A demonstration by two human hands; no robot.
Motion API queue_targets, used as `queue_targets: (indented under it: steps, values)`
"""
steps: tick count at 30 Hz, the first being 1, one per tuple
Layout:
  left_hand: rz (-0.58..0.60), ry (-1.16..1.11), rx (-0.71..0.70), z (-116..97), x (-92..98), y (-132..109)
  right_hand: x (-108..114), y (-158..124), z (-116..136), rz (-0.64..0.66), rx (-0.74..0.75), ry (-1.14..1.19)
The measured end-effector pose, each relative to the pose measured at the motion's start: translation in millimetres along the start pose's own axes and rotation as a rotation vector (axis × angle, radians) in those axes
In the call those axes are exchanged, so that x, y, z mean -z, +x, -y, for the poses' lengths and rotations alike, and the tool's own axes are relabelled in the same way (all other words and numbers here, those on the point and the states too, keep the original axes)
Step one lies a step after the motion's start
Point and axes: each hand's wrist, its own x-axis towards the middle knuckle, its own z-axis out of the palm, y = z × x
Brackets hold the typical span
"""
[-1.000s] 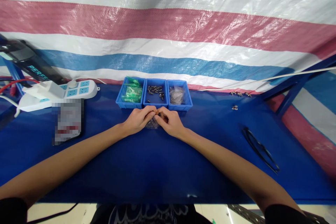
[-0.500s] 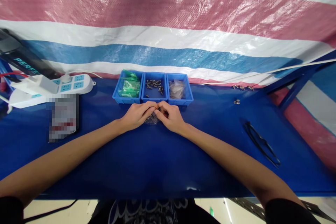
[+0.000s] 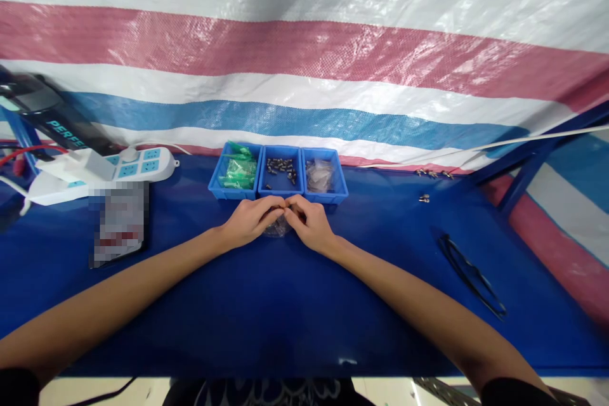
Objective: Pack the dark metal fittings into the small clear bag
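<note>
My left hand (image 3: pixel 250 219) and my right hand (image 3: pixel 308 222) meet fingertip to fingertip on the blue table, just in front of three small blue bins. Both pinch a small clear plastic bag (image 3: pixel 278 227) that hangs between them; what is in it I cannot make out. The left bin (image 3: pixel 236 171) holds green packets, the middle bin (image 3: pixel 281 170) small dark metal parts, the right bin (image 3: pixel 323 174) clear bags.
A white power strip (image 3: pixel 118 166) and a blurred dark flat object (image 3: pixel 118 222) lie at the left. Black glasses (image 3: pixel 471 274) rest at the right, with a few loose metal parts (image 3: pixel 425 197) beyond them. A striped tarp (image 3: pixel 304 57) backs the table.
The hands stay together on the bag with only slight finger movement. The view has tilted a little up and down.
</note>
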Motion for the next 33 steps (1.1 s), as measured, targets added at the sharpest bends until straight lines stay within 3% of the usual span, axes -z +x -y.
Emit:
queue_targets:
  steps: [15,25,33]
  values:
    - [-0.119,0.029,-0.062,1.4,-2.8,0.3,0.4,1.3,-1.0,-0.005,-0.030,0.006]
    - [-0.106,0.010,-0.048,1.1,-1.7,1.6,-0.1,2.0,-3.2,0.068,-0.021,-0.023]
    - [-0.075,0.026,-0.020,-1.8,-0.4,2.5,-1.1,1.9,-3.9,0.054,-0.013,-0.040]
